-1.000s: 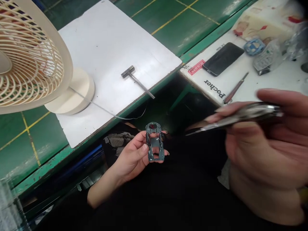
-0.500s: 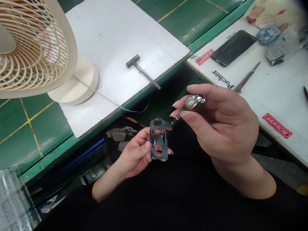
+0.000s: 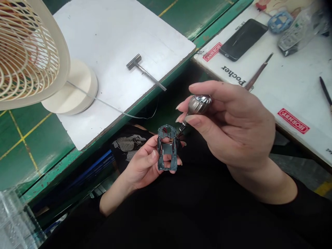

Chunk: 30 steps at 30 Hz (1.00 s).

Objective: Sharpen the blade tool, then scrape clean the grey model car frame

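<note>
Left hand [image 3: 141,166] grips a model car chassis [image 3: 167,164], right hand [image 3: 233,131] a screwdriver [image 3: 199,105] apparently touching it; a fan [image 3: 31,55] stands beyond.

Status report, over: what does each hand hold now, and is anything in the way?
Left hand holding grey model car chassis. Right hand pinching small screwdriver, tip at chassis edge. Nothing visible in the way.

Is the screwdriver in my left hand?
No, the screwdriver is pinched in your right hand, while your left hand holds the grey model car chassis.
</note>
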Motion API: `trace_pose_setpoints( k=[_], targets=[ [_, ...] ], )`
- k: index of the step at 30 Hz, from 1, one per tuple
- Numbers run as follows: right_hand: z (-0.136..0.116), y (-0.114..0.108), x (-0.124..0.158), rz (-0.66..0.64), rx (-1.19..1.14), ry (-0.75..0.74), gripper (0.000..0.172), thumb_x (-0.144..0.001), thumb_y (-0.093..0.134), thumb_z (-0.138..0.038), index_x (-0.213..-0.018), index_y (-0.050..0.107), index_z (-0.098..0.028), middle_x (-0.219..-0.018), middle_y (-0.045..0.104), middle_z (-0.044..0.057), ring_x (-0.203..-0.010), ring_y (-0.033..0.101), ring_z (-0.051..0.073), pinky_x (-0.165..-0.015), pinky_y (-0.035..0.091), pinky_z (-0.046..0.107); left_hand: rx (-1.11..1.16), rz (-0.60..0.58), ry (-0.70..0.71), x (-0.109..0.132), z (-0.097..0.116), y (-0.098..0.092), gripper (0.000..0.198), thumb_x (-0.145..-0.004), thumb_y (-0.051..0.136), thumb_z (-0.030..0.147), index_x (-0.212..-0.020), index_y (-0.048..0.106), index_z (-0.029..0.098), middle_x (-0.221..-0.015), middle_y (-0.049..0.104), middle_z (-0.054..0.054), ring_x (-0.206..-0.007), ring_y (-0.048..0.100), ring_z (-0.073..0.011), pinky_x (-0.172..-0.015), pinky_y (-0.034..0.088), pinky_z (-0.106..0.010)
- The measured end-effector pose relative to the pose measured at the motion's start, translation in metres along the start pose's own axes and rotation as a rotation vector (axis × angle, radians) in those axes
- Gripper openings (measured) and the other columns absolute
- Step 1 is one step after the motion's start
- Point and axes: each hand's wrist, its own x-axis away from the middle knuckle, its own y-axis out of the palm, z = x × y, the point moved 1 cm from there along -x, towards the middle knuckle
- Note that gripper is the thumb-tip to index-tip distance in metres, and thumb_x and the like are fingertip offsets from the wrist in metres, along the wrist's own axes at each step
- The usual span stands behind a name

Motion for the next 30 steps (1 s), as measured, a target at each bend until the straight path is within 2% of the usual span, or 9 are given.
trace_pose_setpoints(
  k=[6,10,15,20,24,27,30],
  targets=[
    [0.0,0.0,-0.001,-0.035,-0.03,0.018,0.051,-0.113,0.087,-0.019,-0.156,0.085,-0.046,-0.133,0.09,-0.006,-0.113,0.09,0.025,-0.101,0.081,0.045,0.019,-0.016,0.002,0.0,0.001,0.001,0.05,-0.097,0.107,0.047,-0.133,0.081,0.025,-0.142,0.09,-0.016,-0.103,0.093,-0.0284,-0.077,0.073,-0.03],
    [0.0,0.002,-0.005,-0.013,-0.059,-0.02,0.051,-0.11,0.088,-0.016,-0.154,0.087,-0.043,-0.127,0.091,-0.004,-0.109,0.091,0.025,-0.096,0.081,0.041,0.018,-0.059,-0.002,0.002,0.003,0.002,0.045,-0.101,0.105,0.045,-0.134,0.082,0.025,-0.144,0.09,-0.016,-0.108,0.094,-0.0279,-0.079,0.073,-0.028],
    [-0.002,0.002,-0.007,-0.05,-0.021,-0.018,0.05,-0.113,0.086,-0.015,-0.156,0.085,-0.041,-0.129,0.089,-0.004,-0.117,0.089,0.025,-0.103,0.081,0.042,0.006,-0.068,-0.003,0.003,0.002,0.001,0.045,-0.102,0.103,0.045,-0.136,0.082,0.025,-0.146,0.089,-0.017,-0.11,0.095,-0.029,-0.079,0.072,-0.028],
    [0.0,0.001,-0.008,-0.078,-0.015,-0.024,0.049,-0.115,0.084,-0.017,-0.158,0.082,-0.04,-0.13,0.087,-0.004,-0.124,0.088,0.025,-0.106,0.08,0.044,0.041,-0.039,-0.037,0.002,0.001,0.0,0.047,-0.098,0.107,0.042,-0.135,0.084,0.025,-0.141,0.09,-0.015,-0.112,0.091,-0.0272,-0.097,0.072,-0.036],
    [0.001,0.002,-0.006,-0.07,-0.036,-0.038,0.049,-0.113,0.085,-0.016,-0.157,0.084,-0.039,-0.129,0.088,-0.002,-0.118,0.089,0.025,-0.104,0.08,0.043,0.11,-0.062,-0.092,-0.001,0.0,-0.002,0.049,-0.095,0.11,0.041,-0.135,0.086,0.025,-0.14,0.088,-0.015,-0.111,0.086,-0.0259,-0.091,0.068,-0.033],
    [-0.001,0.001,-0.005,-0.064,-0.019,-0.049,0.055,-0.111,0.086,-0.016,-0.158,0.085,-0.045,-0.131,0.089,-0.003,-0.114,0.09,0.027,-0.102,0.081,0.045,0.154,-0.068,-0.125,-0.004,-0.001,-0.004,0.053,-0.091,0.112,0.041,-0.135,0.087,0.026,-0.138,0.086,-0.015,-0.112,0.083,-0.0258,-0.09,0.065,-0.033],
    [-0.002,0.001,-0.003,-0.026,-0.003,-0.06,0.056,-0.108,0.088,-0.019,-0.155,0.087,-0.049,-0.133,0.089,-0.004,-0.108,0.089,0.029,-0.089,0.083,0.045,0.162,-0.065,-0.135,-0.007,-0.003,-0.005,0.06,-0.086,0.115,0.043,-0.136,0.087,0.024,-0.137,0.085,-0.015,-0.112,0.082,-0.0275,-0.087,0.064,-0.033]
  ],
)
